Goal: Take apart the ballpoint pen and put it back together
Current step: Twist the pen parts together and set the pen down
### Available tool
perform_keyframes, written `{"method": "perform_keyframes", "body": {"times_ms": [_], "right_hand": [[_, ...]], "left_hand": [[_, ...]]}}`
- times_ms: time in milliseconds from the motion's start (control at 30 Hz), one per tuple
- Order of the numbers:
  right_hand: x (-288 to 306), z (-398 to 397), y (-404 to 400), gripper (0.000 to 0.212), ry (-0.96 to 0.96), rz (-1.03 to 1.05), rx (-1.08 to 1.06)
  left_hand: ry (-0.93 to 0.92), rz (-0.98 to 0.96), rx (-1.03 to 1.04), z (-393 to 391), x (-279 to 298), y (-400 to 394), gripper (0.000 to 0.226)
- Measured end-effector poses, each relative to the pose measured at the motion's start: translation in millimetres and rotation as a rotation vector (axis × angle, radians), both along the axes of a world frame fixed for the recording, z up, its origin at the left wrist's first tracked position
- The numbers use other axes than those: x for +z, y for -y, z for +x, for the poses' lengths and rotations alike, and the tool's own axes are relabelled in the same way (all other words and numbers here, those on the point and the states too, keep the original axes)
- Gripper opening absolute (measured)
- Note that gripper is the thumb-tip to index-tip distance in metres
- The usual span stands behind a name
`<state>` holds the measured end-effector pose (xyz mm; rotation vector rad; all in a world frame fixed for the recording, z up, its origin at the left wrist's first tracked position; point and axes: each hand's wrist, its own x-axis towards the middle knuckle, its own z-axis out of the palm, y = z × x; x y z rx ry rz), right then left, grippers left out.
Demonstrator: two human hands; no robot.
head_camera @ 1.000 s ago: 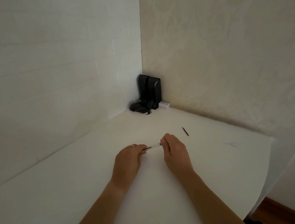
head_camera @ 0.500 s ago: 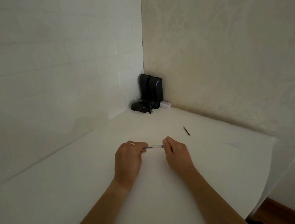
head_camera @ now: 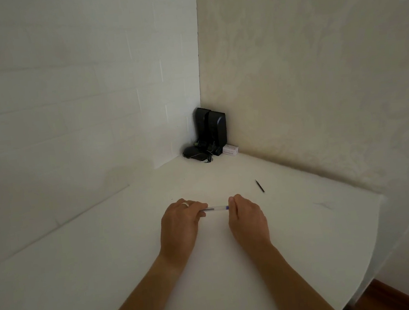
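Observation:
A clear ballpoint pen barrel (head_camera: 217, 208) with a blue end lies level between my two hands, just above the white table (head_camera: 296, 233). My left hand (head_camera: 181, 226), with a ring on one finger, pinches its left end, where a dark part shows inside. My right hand (head_camera: 246, 219) pinches the blue right end. A thin dark pen piece (head_camera: 259, 185) lies loose on the table to the right, beyond my right hand.
Two black upright speakers (head_camera: 212, 128) stand in the far corner with a dark mouse (head_camera: 193, 153), cables and a small white box (head_camera: 231, 149). Walls close the table on the left and right. The table's edge curves away at the right.
Both hands have drawn slightly apart along the pen and the barrel has come level. The loose dark piece has stayed where it was.

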<state>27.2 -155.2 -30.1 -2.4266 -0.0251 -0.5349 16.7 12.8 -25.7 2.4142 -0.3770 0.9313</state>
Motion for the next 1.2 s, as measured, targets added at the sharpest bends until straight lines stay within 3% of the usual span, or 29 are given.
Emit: {"method": "perform_keyframes", "body": {"times_ms": [67, 133, 200, 300, 533, 900, 1000, 1100, 1200], "right_hand": [[1.3, -5.6, -2.1, 0.018, 0.163, -0.077, 0.04], [-2.3, -4.7, -3.2, 0.016, 0.276, -0.177, 0.215], [-8.3, -0.1, -4.4, 0.019, 0.318, -0.266, 0.323], [-11.9, 5.3, -3.3, 0.011, 0.359, -0.224, 0.293], [-13.4, 8.6, 6.4, 0.009, 0.247, -0.044, 0.204], [-21.3, 12.1, 6.7, 0.012, 0.112, -0.192, 0.117], [-17.6, 15.6, 10.6, 0.015, 0.062, -0.073, 0.123], [-10.3, 22.3, 25.0, 0.017, 0.13, 0.126, -0.105], [-9.8, 28.4, 46.2, 0.03, 0.028, 0.026, -0.437]], "left_hand": [[-0.011, -0.008, -0.017, -0.7, -0.1, 1.7, 0.025], [-0.021, -0.021, -0.031, -0.8, -0.6, 2.3, 0.022], [-0.038, -0.034, -0.032, -0.3, -1.7, 1.7, 0.019], [-0.067, -0.064, -0.029, 2.4, -4.5, -2.0, 0.023], [-0.14, -0.104, -0.044, 12.0, -15.4, -14.1, 0.024], [-0.215, -0.063, -0.043, 18.3, -26.1, -16.0, 0.016], [-0.213, -0.062, -0.041, 19.6, -26.9, -16.0, 0.013], [-0.229, -0.064, -0.05, 21.1, -28.1, -15.8, 0.016], [-0.225, -0.059, -0.055, 22.4, -28.7, -14.5, 0.019]]}}
